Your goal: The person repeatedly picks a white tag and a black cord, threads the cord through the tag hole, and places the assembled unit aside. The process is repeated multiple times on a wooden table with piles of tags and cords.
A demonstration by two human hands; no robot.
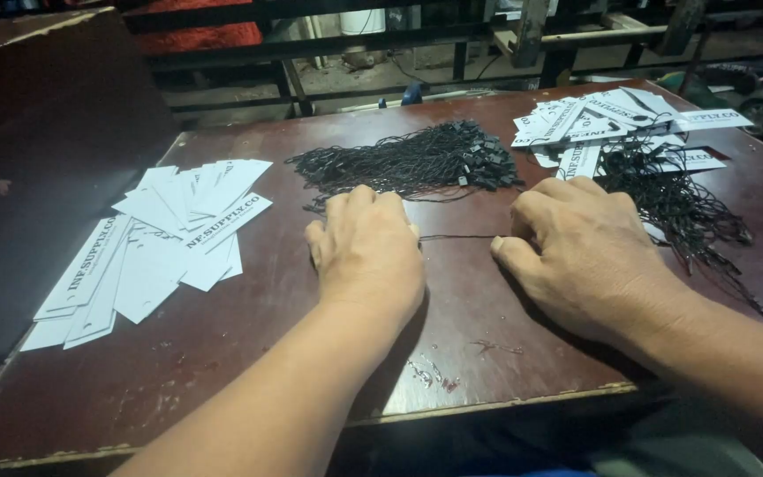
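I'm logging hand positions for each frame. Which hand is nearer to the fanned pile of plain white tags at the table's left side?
Left. The left hand lies palm down just right of the white tags, apart from them. The right hand lies farther right, beside the strung tags.

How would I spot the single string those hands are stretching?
Start at the dark brown table. Between the left hand and right hand runs one black string, pulled straight. Unlike the tangled string pile behind it, it lies alone.

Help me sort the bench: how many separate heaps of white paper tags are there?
2. One loose heap of white tags lies left of the left hand; one heap with black strings attached lies beyond the right hand. More may be buried.
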